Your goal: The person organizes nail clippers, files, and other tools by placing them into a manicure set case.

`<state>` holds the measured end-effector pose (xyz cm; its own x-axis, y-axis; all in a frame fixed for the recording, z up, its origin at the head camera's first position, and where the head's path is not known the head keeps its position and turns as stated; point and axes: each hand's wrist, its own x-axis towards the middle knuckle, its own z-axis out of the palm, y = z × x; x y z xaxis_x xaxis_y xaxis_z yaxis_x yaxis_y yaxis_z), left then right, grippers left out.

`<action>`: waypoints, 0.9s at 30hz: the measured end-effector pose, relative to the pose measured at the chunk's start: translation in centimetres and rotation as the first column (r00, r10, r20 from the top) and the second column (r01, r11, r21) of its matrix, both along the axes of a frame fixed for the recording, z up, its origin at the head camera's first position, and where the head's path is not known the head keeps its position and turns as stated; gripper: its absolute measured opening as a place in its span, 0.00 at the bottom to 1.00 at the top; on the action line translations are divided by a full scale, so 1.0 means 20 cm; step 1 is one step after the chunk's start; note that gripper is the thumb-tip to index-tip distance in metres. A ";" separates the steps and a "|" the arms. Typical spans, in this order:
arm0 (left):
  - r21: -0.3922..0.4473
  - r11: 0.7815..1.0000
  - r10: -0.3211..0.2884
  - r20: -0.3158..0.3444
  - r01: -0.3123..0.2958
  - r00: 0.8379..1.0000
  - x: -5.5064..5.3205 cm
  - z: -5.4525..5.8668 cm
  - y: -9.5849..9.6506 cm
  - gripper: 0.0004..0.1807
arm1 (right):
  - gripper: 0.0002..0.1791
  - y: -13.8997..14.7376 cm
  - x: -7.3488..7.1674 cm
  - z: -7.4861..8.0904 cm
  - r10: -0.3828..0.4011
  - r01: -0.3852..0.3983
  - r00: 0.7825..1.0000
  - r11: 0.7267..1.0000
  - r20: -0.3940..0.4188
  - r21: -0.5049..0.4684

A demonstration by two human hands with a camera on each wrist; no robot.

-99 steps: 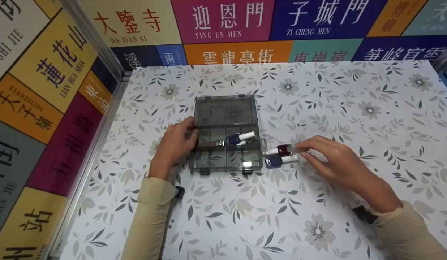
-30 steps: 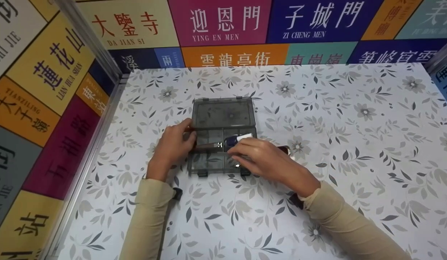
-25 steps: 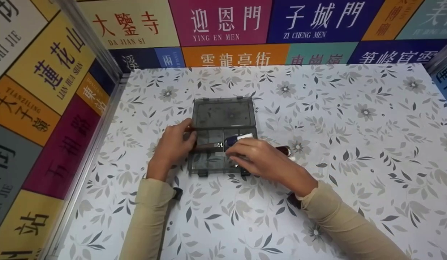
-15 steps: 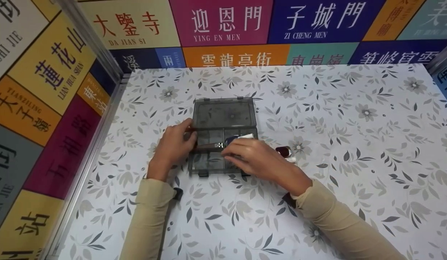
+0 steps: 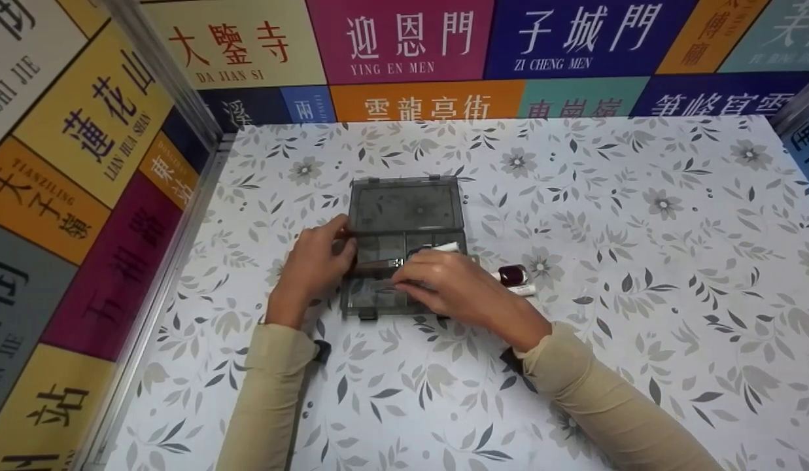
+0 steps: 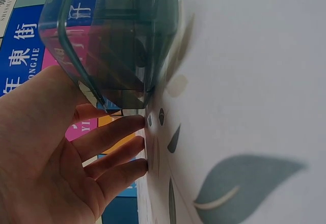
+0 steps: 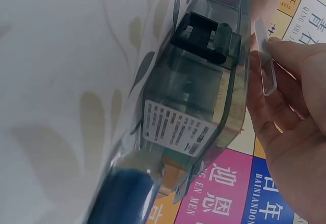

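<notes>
A smoky see-through compartment box [image 5: 404,206] lies with its lid folded back, in the head view. My left hand [image 5: 316,258] rests at its left side, thumb and forefinger touching the edge; in the left wrist view the other fingers [image 6: 119,175] touch the table. My right hand [image 5: 440,278] is over the front compartments and pinches a thin clear strip [image 7: 265,61], plain in the right wrist view. Inside, a slim brown item with a silver end [image 5: 378,265] lies left of a white-capped nail polish bottle [image 5: 447,247], mostly hidden by the right hand.
Right of the box lie a dark red nail polish bottle [image 5: 512,275] and a second bottle's white cap [image 5: 525,290]. A blue bottle [image 7: 125,196] is close to the box in the right wrist view. Sign-printed panels [image 5: 404,39] border the floral table [image 5: 607,261].
My right hand has gone from the bottles on the right to over the box, carrying the clear strip, and has slid further left over the last second. My left hand stays put.
</notes>
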<state>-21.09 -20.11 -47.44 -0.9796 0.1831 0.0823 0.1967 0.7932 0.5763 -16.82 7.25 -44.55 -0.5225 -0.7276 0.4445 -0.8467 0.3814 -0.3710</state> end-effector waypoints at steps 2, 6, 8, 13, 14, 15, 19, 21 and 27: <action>-0.001 1.000 0.000 0.001 0.000 1.000 0.00 0.00 0.00 0.11 | 0.06 -0.01 0.00 0.00 0.003 -0.003 1.000 1.000 0.006 0.000; -0.003 1.000 -0.001 0.006 0.001 1.000 0.00 0.00 0.00 0.12 | 0.06 -0.03 0.00 -0.02 0.003 -0.003 1.000 1.000 0.020 0.011; -0.003 1.000 0.000 0.013 0.000 1.000 0.00 0.01 0.00 0.12 | 0.06 -0.04 0.01 -0.02 -0.004 0.004 1.000 1.000 0.019 0.018; -0.004 1.000 0.009 0.020 -0.009 1.000 0.00 0.01 0.00 0.12 | 0.07 -0.06 0.02 -0.03 -0.012 0.012 1.000 0.999 0.008 0.037; -0.003 1.000 0.009 0.018 -0.009 1.000 0.00 0.01 0.00 0.12 | 0.07 -0.06 0.02 -0.03 -0.010 0.009 1.000 0.999 0.013 0.043; 0.000 1.000 0.009 0.015 -0.009 1.000 0.00 0.00 0.01 0.13 | 0.07 -0.07 0.02 -0.02 -0.008 0.007 1.000 0.999 0.020 0.051; 0.003 1.000 0.011 0.006 -0.011 1.000 0.01 0.00 0.01 0.15 | 0.07 -0.08 0.03 -0.02 0.000 -0.006 0.998 0.996 0.067 0.089; 0.000 1.000 0.012 0.005 -0.012 1.000 0.01 0.00 0.01 0.15 | 0.08 -0.08 0.03 -0.02 0.007 -0.015 0.997 0.995 0.083 0.102; 0.007 1.000 0.010 0.015 -0.011 1.000 0.01 0.00 0.01 0.16 | 0.07 -0.09 0.02 -0.03 0.028 -0.038 0.996 0.992 0.087 0.122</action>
